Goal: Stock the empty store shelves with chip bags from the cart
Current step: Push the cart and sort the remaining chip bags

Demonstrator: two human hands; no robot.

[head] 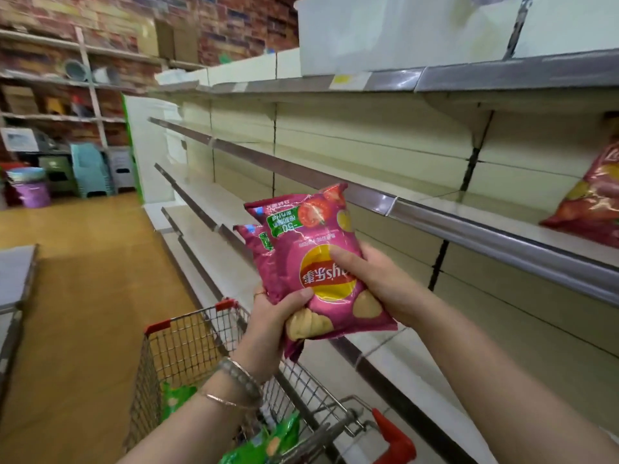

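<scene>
Two pink tomato chip bags are held upside down in front of the shelves, the front bag (315, 249) overlapping the rear bag (258, 242). My left hand (271, 316) grips their lower left edge, thumb on the front. My right hand (378, 283) grips the front bag's right side, thumb on the yellow logo. Below them stands the wire cart (187, 343) with green chip bags (268, 440) inside. One red chip bag (593, 202) stands on the middle shelf (469, 226) at the far right.
Cream shelves with grey price rails run from right to far left, bare apart from the red bag. White boxes (385, 31) sit on top. Plastic stools (90, 169) and buckets stand at the back left on the orange floor. A grey counter edge (16, 279) is at left.
</scene>
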